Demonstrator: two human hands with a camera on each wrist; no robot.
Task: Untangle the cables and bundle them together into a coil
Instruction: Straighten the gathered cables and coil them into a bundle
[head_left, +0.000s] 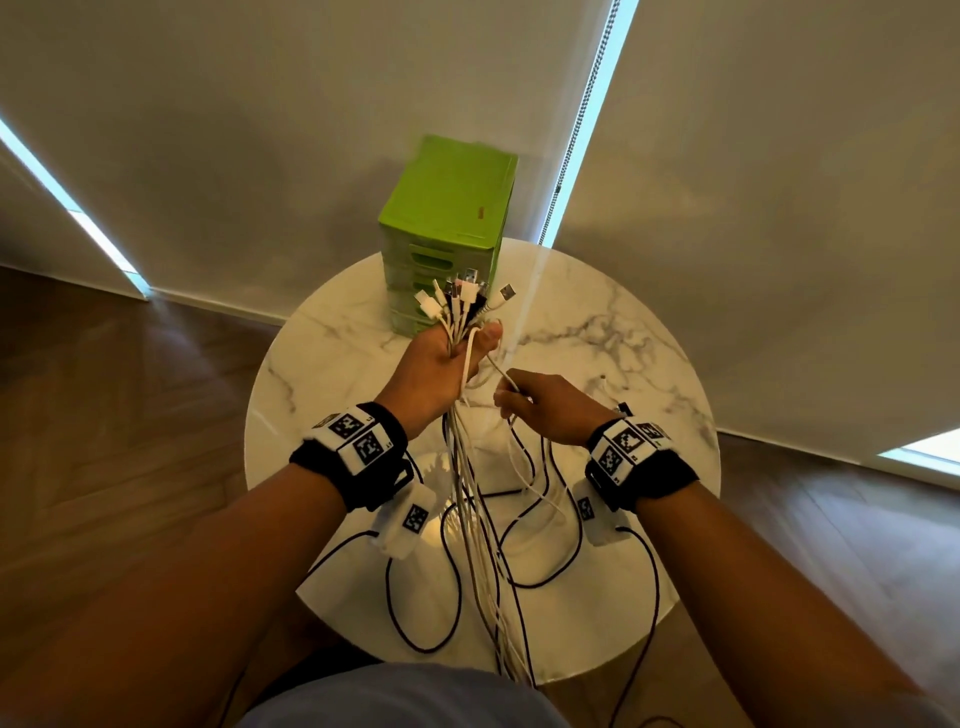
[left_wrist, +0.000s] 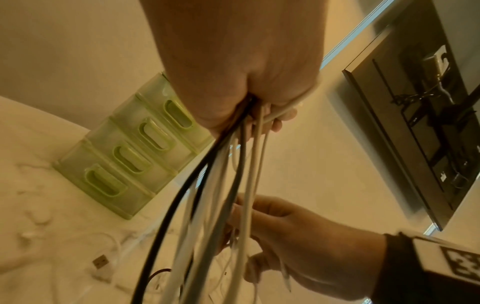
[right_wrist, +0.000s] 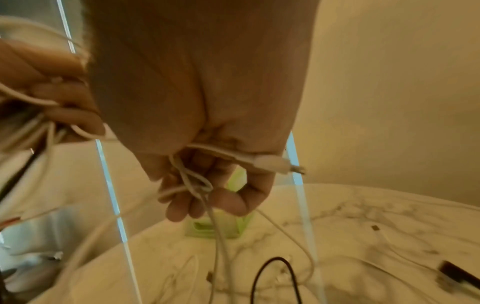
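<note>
My left hand (head_left: 451, 347) is raised above the round marble table (head_left: 644, 332) and grips a bundle of white and black cables (head_left: 470, 452). Their plug ends (head_left: 457, 300) fan out above the fist, and the strands hang down past the table's near edge. The left wrist view has the same bundle (left_wrist: 233, 164) leaving the fist (left_wrist: 249, 98). Just right of it, my right hand (head_left: 524, 400) holds a thin white cable (right_wrist: 197, 185) looped between the curled fingers, its connector (right_wrist: 275, 164) sticking out to the right.
A green plastic drawer unit (head_left: 447, 228) stands at the table's back, right behind the left hand. Loose black and white cable loops (head_left: 550, 519) lie across the tabletop. More plug ends (right_wrist: 451, 271) lie to the right. Wooden floor surrounds the table.
</note>
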